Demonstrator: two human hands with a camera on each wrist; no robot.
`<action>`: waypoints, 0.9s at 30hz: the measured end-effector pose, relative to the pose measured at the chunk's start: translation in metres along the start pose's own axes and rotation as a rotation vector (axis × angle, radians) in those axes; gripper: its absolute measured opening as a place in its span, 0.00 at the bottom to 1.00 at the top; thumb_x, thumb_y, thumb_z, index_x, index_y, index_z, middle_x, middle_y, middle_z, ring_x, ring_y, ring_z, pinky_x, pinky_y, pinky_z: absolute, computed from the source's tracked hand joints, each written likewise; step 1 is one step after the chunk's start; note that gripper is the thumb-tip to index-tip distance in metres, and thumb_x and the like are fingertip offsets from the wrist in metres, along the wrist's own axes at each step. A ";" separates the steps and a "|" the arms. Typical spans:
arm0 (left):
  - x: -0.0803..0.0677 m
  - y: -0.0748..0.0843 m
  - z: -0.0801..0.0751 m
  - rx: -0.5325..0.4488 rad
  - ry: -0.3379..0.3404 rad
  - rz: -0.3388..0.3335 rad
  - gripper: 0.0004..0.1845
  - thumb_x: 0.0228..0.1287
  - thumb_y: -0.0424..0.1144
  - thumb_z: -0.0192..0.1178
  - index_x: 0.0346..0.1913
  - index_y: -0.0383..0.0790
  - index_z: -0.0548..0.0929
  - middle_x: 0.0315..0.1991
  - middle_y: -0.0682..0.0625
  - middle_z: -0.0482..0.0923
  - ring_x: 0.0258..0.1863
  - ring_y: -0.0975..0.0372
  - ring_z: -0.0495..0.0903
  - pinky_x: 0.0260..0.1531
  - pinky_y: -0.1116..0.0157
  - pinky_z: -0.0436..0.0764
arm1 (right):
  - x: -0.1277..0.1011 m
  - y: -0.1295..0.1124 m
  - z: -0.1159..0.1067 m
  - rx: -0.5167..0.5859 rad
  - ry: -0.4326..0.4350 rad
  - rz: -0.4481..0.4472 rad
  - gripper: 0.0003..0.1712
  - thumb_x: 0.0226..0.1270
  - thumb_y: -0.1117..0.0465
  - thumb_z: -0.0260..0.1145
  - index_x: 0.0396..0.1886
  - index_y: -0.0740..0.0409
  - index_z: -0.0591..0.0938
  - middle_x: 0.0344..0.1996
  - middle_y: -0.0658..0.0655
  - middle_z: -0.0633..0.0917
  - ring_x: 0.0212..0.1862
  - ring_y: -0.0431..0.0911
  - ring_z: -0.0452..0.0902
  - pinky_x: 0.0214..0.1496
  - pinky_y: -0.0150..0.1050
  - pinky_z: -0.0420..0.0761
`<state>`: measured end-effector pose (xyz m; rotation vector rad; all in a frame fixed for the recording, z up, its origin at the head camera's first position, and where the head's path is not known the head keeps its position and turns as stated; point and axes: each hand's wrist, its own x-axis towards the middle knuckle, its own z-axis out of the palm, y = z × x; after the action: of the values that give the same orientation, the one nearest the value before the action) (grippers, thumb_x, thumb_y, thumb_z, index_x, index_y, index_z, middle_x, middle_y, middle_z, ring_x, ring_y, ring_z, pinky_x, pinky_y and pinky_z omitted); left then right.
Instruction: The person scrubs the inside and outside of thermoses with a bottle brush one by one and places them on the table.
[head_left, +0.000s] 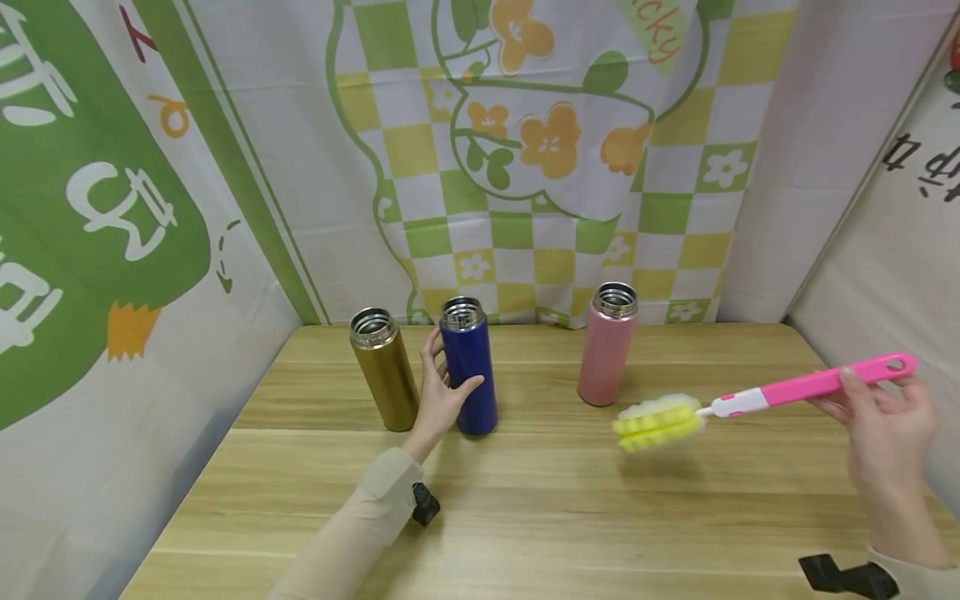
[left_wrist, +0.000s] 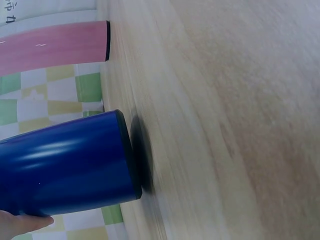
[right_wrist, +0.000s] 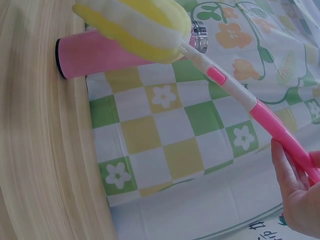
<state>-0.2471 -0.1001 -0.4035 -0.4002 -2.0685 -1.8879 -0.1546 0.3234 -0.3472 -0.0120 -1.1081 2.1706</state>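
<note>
Blue bottle (head_left: 468, 367) upright, mid-table, gripped round its side by left hand (head_left: 438, 393). Off to the right, well apart, pink-handled brush (head_left: 757, 402) pinched in right hand (head_left: 885, 425), long axis near level, yellow sponge head (head_left: 658, 422) pointing left toward the open mouth.

Clearance around both hands: tight on the left, open on the right.

The left hand (head_left: 438, 396) is wedged between the gold flask (head_left: 384, 368) on its outer side and the blue flask (head_left: 468, 365) it grips; little gap is left there. Bare wooden table (head_left: 525, 508) is offered behind and below it. The right hand (head_left: 885, 425) is held above the table's right edge, with the side curtain (head_left: 892, 242) close behind. Ahead of it, the path is taken up by the bottle brush (head_left: 750, 402), whose sponge head hangs just in front of the pink flask (head_left: 607, 343). A wide gap is seen between the blue and pink flasks.
</note>
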 end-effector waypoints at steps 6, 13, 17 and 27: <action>-0.004 -0.002 -0.003 0.001 -0.007 0.002 0.48 0.46 0.21 0.62 0.66 0.39 0.43 0.60 0.33 0.51 0.56 0.40 0.63 0.53 0.45 0.61 | 0.000 -0.001 -0.001 0.015 -0.018 0.029 0.15 0.52 0.77 0.60 0.39 0.68 0.68 0.21 0.65 0.81 0.24 0.51 0.81 0.27 0.39 0.78; -0.007 -0.005 -0.008 0.012 -0.014 0.025 0.47 0.45 0.20 0.62 0.65 0.37 0.45 0.61 0.32 0.52 0.58 0.40 0.59 0.56 0.46 0.59 | -0.001 0.001 -0.001 0.021 0.002 0.034 0.14 0.52 0.77 0.60 0.38 0.68 0.69 0.21 0.65 0.82 0.24 0.51 0.81 0.26 0.39 0.78; -0.008 -0.005 -0.009 0.023 -0.016 0.027 0.47 0.46 0.19 0.61 0.65 0.35 0.44 0.60 0.30 0.53 0.58 0.39 0.59 0.56 0.46 0.58 | -0.001 0.002 -0.001 0.029 0.023 0.039 0.14 0.51 0.78 0.61 0.38 0.69 0.68 0.20 0.65 0.82 0.23 0.51 0.81 0.25 0.39 0.78; -0.012 0.009 -0.010 0.144 0.047 0.162 0.42 0.44 0.19 0.62 0.62 0.24 0.51 0.59 0.28 0.55 0.57 0.39 0.61 0.58 0.49 0.58 | 0.000 0.003 -0.003 0.048 0.040 0.032 0.13 0.51 0.79 0.60 0.37 0.71 0.69 0.19 0.65 0.81 0.22 0.51 0.81 0.24 0.40 0.77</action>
<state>-0.2321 -0.1090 -0.3990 -0.4685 -2.0585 -1.6295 -0.1557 0.3243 -0.3508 -0.0522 -1.0400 2.2153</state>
